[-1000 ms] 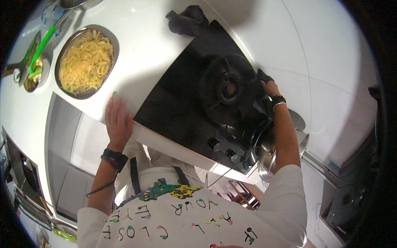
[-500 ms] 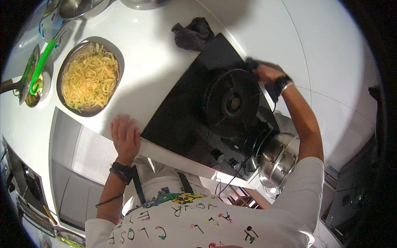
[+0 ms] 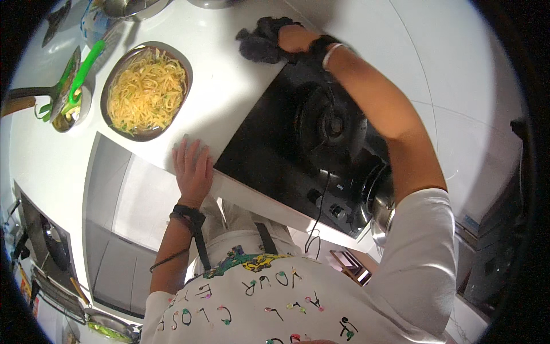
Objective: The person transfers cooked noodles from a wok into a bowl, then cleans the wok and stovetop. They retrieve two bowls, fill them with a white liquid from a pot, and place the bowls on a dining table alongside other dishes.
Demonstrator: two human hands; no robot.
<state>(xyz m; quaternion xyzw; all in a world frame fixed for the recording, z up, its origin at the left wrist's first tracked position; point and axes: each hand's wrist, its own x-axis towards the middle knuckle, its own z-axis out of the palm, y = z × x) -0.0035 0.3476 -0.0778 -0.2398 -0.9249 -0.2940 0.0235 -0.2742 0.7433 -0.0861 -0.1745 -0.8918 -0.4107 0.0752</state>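
Observation:
My left hand point(image 3: 193, 171) lies flat on the front edge of the white counter point(image 3: 209, 109), fingers spread, holding nothing. Over at the far corner of the black glass gas stove point(image 3: 260, 135), my right hand point(image 3: 297, 39) is closed on dark cloth, its fingertips partly hidden. A bunched dark grey cloth point(image 3: 259, 46) rests on the counter against that hand; I cannot tell whether it is one piece or two. Right of centre on the stove sits a round black burner point(image 3: 332, 123), with control knobs point(image 3: 338, 212) near the front.
An oval metal dish of yellow shredded food point(image 3: 146, 92) stands left on the counter. Beyond it are a container with greens point(image 3: 71, 114), a green-handled utensil point(image 3: 86, 69) and a metal pan point(image 3: 129, 7). A steel pot point(image 3: 382, 209) is partly hidden by my right arm.
My right hand has moved from beside the burner, where it held something dark, to the grey cloth at the stove's far corner. My left hand stays on the counter edge. The view has shifted.

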